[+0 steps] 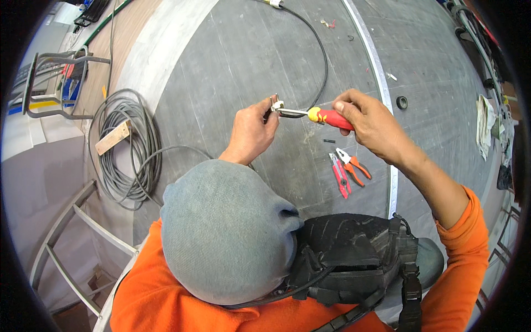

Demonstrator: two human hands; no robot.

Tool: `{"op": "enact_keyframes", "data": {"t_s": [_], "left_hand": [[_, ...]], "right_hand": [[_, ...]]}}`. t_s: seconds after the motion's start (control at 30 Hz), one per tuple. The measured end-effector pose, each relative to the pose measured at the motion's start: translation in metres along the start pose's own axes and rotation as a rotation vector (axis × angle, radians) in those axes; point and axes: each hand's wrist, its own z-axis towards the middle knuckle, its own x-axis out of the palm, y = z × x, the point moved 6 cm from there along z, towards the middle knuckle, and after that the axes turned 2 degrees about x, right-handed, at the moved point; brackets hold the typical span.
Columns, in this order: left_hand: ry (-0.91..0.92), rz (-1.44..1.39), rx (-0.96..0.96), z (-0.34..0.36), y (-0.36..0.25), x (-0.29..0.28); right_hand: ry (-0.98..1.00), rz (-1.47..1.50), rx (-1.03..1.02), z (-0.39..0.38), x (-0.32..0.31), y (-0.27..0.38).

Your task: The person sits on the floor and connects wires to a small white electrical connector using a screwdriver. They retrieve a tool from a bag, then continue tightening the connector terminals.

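"What's hard to make out?"

"The tip of the screwdriver (327,117). Its shaft reaches the small white-and-metal fitting (279,105), but I can't tell whether it sits in a screw."

"Where is that fitting?"

"Above the floor (238,61), in front of the person, pinched in the fingers of the left hand (250,131). They cover part of it."

"And the right hand (371,124)?"

"Its fingers are clamped around the red and yellow handle. The left forearm is mostly hidden behind the grey-clad knee (227,232)."

"What about the black cable (325,61)?"

"It curves down and passes behind the screwdriver; I can't see clearly where it ends. At the top, its pale connector (275,3) is cut off by the edge."

"Now count."

"One screwdriver, one fitting. On the floor, one pair of orange-handled pliers (354,165) just beside one red hand tool (339,176), whose exact kind is unclear. One small black piece (329,140) near them, one black ring-shaped roll (401,103) farther right. On the left, one coil of grey cable (148,152), with one wooden block (113,138) lying on it."
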Motion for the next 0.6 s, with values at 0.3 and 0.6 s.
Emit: {"op": "enact_keyframes", "data": {"t_s": [0.3, 0.6], "left_hand": [[-0.050, 0.087, 0.056, 0.007, -0.006, -0.005], [-0.085, 0.156, 0.088, 0.011, -0.007, -0.005]], "right_hand": [[-0.359, -0.710, -0.902, -0.027, 0.004, 0.031], [-0.002, 0.126, 0.240, 0.022, 0.007, -0.021]]}}
